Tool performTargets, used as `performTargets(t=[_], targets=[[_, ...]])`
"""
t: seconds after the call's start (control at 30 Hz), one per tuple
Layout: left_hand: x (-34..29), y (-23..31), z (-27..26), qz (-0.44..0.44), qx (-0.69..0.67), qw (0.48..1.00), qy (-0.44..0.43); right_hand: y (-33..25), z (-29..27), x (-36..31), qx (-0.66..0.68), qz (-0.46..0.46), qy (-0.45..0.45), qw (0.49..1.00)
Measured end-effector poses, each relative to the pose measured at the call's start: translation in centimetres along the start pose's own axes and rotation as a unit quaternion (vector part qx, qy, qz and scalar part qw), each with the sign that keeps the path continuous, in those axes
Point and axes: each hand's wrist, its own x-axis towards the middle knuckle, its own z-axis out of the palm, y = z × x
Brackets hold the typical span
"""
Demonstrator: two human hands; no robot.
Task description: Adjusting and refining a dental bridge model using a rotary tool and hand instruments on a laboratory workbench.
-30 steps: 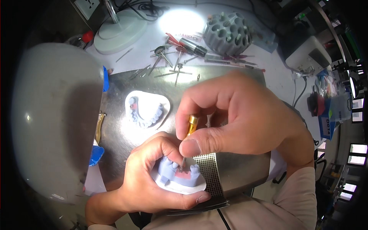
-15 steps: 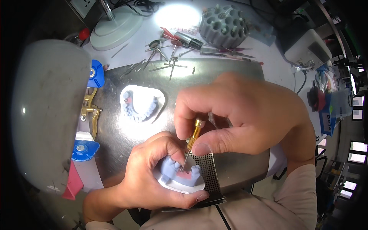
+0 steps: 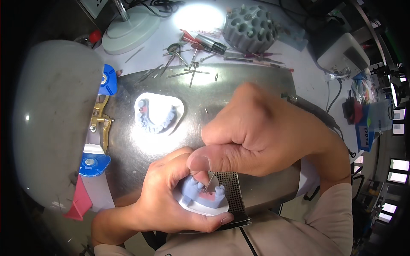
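Left hand [image 3: 164,187]: clamping round the base of the blue-grey tooth model [image 3: 192,199], thumb along the near rim, fingers behind; the model is tilting above the metal plate [image 3: 267,187].

Tool [image 3: 210,181]: thin metal shank, slanting down to the gap in the tooth row, beside the pink patch [image 3: 209,196].

Right hand [image 3: 252,136]: closing its thumb and fingers on the tool, hiding the handle.

Progress: apparently midway. The tip is reaching the gap; whether anything there is sitting fully home cannot be told. The tool is not yet coming away.

Perforated strip [image 3: 232,192]: standing just beyond the model, crowding its right side.

Second model [image 3: 177,114]: lying on the plate, apart from both hands, also showing a pink patch.

Metal bit [image 3: 206,110]: lying loose near the right fist.

Gold frame [image 3: 101,116]: standing at left, partly hidden by the white shade [image 3: 55,128].

Burs and discs [image 3: 173,49]: lying scattered at the plate's far edge.

Grey holder [image 3: 243,35] and lamp base [image 3: 130,32]: standing behind, on the table.
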Motion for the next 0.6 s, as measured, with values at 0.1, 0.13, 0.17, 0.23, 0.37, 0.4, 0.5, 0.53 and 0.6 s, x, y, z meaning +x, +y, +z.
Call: performTargets(t=[0.1, 0.13, 0.17, 0.23, 0.37, 0.4, 0.5, 0.53, 0.6], targets=[[0.8, 0.5, -0.3, 0.082, 0.05, 0.995, -0.003, -0.1, -0.2, 0.1, 0.023, 0.015, -0.015, 0.999], [0.6, 0.1, -0.1, 0.082, 0.05, 0.995, -0.004, -0.1, -0.2, -0.1, 0.023, 0.015, -0.015, 0.999], [0.4, -0.5, 0.2, 0.082, 0.011, 0.996, 0.012, 0.1, -0.1, -0.2, 0.059, 0.005, -0.007, 0.998], [0.4, -0.7, 0.4, 0.094, -0.023, 0.995, 0.021, 0.4, 0.0, -0.4, 0.131, -0.015, 0.009, 0.991], [0.6, 0.1, 0.1, 0.075, 0.008, 0.997, -0.006, -0.9, -1.3, -0.1, -0.028, 0.028, -0.102, 0.994], [0.5, 0.3, 0.1, 0.055, 0.001, 0.998, 0.0, -1.1, -1.4, 0.0, -0.023, 0.063, -0.119, 0.991], [0.1, -0.3, 0.3, 0.035, -0.026, 0.999, 0.018, -0.5, -0.4, -0.1, 0.078, 0.052, -0.051, 0.994], [0.0, -0.5, 0.4, 0.034, -0.045, 0.998, 0.035, -0.2, 0.2, -0.2, 0.173, 0.002, 0.033, 0.984], [0.0, 0.0, 0.2, 0.009, -0.025, 1.0, 0.017, -0.2, 0.6, -0.3, 0.178, -0.006, 0.047, 0.983]])
